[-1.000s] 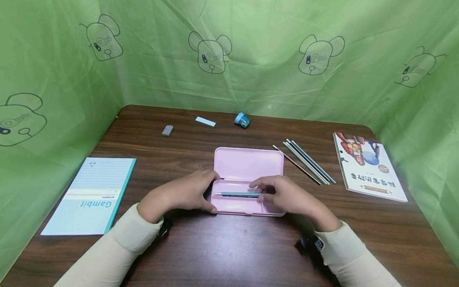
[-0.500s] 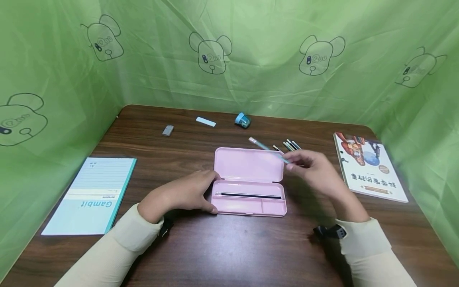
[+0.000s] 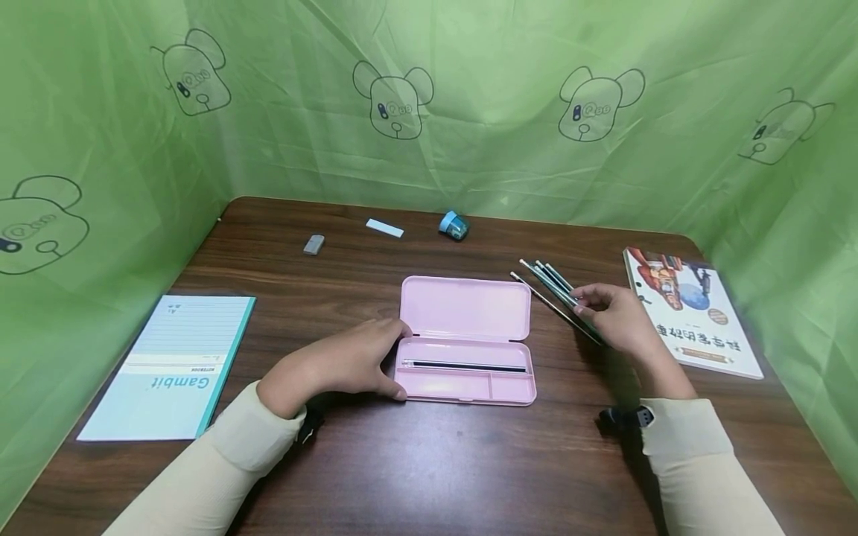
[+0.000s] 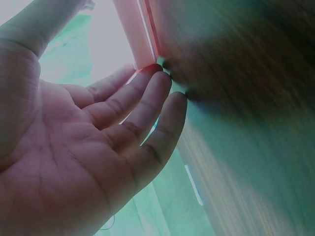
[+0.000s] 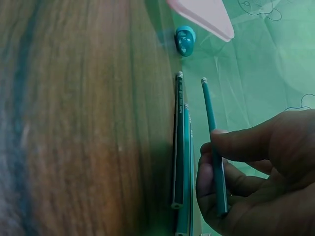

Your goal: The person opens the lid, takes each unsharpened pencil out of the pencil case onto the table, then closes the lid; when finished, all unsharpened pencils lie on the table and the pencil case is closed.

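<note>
My left hand [image 3: 342, 357] rests at the left end of an open pink pencil case [image 3: 465, 307], thumb at its front corner. Extended fingers [image 4: 157, 113] touch the case's edge in the left wrist view. One dark pencil [image 3: 469, 365] lies in the case's long compartment. To the right of the case, my right hand [image 3: 620, 320] pinches a teal pencil [image 5: 209, 105] between thumb and fingers. It hangs close over several loose pencils [image 5: 178, 147] on the table, overlapping them in the head view.
At the back lie a grey eraser [image 3: 313, 244], a pale blue strip [image 3: 385, 228] and a blue pencil sharpener [image 3: 453, 225]. A notebook [image 3: 167, 365] lies at the left of the wooden table [image 3: 462, 461], a book [image 3: 690, 313] at the right. Green cloth [image 3: 496, 164] surrounds the table.
My right hand has lifted the teal pencil out of the case and carried it right, over the loose pencils. The dark pencil stays in the case. My left hand has not moved.
</note>
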The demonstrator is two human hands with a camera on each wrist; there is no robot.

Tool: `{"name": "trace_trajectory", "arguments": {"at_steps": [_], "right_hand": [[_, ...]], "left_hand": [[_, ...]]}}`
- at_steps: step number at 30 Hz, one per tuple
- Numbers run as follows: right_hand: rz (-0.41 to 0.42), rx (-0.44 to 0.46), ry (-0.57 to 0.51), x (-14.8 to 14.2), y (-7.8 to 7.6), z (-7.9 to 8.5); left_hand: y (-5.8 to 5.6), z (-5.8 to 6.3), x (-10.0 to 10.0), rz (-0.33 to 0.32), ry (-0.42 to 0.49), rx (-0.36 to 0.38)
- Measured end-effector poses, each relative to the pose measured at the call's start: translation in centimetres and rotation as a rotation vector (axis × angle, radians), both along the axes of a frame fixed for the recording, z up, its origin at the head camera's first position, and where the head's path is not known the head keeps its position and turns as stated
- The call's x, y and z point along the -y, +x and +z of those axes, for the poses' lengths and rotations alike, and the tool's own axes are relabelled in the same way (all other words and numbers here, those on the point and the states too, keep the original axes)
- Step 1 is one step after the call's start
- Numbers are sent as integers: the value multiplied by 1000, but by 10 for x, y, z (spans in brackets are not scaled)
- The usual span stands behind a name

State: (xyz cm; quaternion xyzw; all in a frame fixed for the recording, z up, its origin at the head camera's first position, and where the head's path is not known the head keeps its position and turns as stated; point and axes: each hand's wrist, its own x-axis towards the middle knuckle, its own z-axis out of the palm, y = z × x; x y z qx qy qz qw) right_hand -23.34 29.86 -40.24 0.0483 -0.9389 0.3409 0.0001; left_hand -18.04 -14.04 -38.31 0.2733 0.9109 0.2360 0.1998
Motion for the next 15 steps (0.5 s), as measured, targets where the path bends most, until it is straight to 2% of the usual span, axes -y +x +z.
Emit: {"name": "trace_trajectory", "arguments": {"at_steps": [8,15], "right_hand": [[17,14,72,-1,0,-4],[16,10,82,2,0,-4]], "left_hand": [[1,0,-1,-3,-5,-2],[1,0,-1,9,-10,15]]}}
